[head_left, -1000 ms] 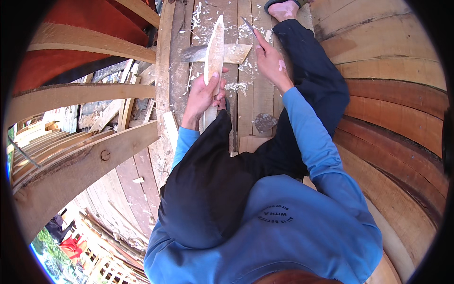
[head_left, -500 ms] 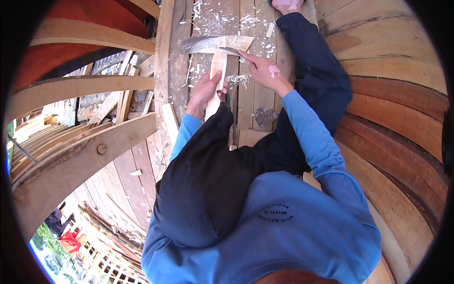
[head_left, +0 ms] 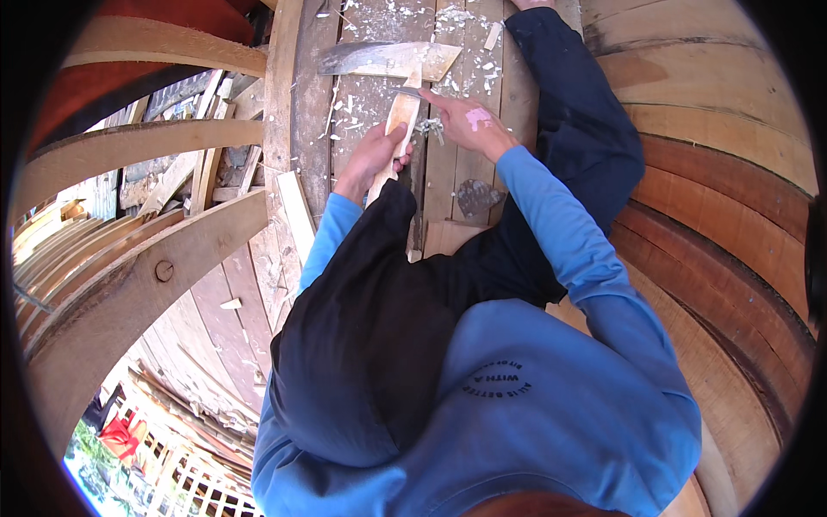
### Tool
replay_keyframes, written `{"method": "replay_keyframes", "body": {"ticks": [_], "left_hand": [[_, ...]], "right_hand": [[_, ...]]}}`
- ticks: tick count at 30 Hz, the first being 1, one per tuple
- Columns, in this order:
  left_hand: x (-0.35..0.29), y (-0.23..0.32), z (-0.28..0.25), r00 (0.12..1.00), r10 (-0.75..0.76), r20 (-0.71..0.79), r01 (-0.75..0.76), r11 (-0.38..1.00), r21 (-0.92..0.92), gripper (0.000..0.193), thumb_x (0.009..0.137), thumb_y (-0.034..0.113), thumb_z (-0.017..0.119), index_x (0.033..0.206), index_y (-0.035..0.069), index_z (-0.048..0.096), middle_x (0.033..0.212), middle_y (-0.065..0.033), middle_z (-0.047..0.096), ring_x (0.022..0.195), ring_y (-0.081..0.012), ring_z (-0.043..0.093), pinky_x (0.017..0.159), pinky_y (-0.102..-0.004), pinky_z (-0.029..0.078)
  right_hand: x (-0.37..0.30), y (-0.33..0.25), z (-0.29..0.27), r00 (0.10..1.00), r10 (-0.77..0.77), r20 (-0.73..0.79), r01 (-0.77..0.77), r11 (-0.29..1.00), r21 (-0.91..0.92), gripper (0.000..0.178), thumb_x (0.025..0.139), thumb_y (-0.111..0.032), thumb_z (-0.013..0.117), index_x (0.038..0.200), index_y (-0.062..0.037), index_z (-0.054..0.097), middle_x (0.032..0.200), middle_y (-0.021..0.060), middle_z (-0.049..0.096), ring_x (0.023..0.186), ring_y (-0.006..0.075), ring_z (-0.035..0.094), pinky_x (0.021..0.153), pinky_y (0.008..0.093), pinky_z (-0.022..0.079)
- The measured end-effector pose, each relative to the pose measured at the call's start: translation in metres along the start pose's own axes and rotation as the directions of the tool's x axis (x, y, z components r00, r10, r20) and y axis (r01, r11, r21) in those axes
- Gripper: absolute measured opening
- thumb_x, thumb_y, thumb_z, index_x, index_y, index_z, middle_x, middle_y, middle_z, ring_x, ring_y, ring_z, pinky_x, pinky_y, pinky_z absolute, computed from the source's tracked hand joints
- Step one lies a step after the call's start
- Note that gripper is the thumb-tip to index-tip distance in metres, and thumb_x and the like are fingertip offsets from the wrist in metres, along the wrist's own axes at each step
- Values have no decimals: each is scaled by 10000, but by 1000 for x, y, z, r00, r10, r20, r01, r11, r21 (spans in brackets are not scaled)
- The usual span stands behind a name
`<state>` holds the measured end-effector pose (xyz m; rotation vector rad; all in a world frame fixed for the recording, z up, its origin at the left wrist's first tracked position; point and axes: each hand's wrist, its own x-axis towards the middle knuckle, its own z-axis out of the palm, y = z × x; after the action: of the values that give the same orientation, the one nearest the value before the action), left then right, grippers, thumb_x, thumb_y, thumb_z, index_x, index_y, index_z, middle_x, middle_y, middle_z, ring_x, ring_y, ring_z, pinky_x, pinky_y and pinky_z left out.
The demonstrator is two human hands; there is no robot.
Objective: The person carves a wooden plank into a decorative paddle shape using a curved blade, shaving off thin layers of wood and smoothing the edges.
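Observation:
My left hand (head_left: 375,158) is closed around a pale wooden strip (head_left: 402,118), its lower end by my bent knee. The strip points away from me, its narrow far end lying over a flat, slanted piece (head_left: 379,60), grey at the left and pale at the right. My right hand (head_left: 474,126) is closed, its index finger stretched along the back of a small knife (head_left: 407,90). The blade lies across the strip, beyond my left hand. The knife's handle is hidden inside the right hand.
Wood shavings (head_left: 457,15) litter the plank floor around the strip. A dark stone-like lump (head_left: 476,198) lies near my right leg. Curved timber ribs (head_left: 155,250) stand at the left, and curved planks (head_left: 715,198) form a wall at the right. A short pale board (head_left: 296,214) lies beside my left forearm.
The knife blade has moved nearer my left hand along the strip, and my right hand has shifted left with it. The whole view has shifted slightly. Both grips stay the same.

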<state>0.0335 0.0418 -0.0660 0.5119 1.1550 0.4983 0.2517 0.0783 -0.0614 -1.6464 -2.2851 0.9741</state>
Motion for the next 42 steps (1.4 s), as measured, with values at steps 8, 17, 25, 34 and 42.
{"method": "replay_keyframes", "body": {"ticks": [8,17,25,34,42], "left_hand": [[14,-7,-16,998,19,63,-18,1000,-16,202,1059,169,541,1200,25,528,824,-31,615,617,-86,544,493,-230,445],[-8,3,1,995,-51,-90,49,999,-18,233,1056,188,566,1196,5,602,889,-75,703,633,-119,632,541,-263,526],[-3,-9,-9,1000,4,-15,-3,998,64,196,1065,232,554,1098,46,607,816,-5,647,603,-87,565,537,-255,486],[-3,-5,-9,996,62,-69,-51,987,155,267,1086,254,528,1053,-1,599,825,-34,637,622,-108,562,590,-289,493],[2,1,-7,993,56,-106,-46,994,98,330,1100,284,481,1110,-28,587,847,-93,665,656,-179,673,601,-294,579]], "right_hand": [[5,-7,2,998,47,-32,-52,986,-158,537,984,-116,487,1491,-292,512,860,268,700,759,445,685,748,555,541],[9,4,-11,997,78,-23,-80,990,-117,549,983,-106,469,1488,-313,525,915,279,698,792,444,684,773,540,535],[32,34,-6,997,75,-20,-77,987,-138,552,987,-119,479,1495,-332,512,843,260,686,767,430,685,771,524,555],[15,-17,12,983,-169,75,174,983,-56,539,994,-122,493,1494,-324,506,846,253,683,731,429,672,737,535,551],[24,-8,3,999,12,-33,-13,1000,-18,484,1019,-177,488,1485,-305,521,975,257,704,869,441,682,840,534,536]]}}
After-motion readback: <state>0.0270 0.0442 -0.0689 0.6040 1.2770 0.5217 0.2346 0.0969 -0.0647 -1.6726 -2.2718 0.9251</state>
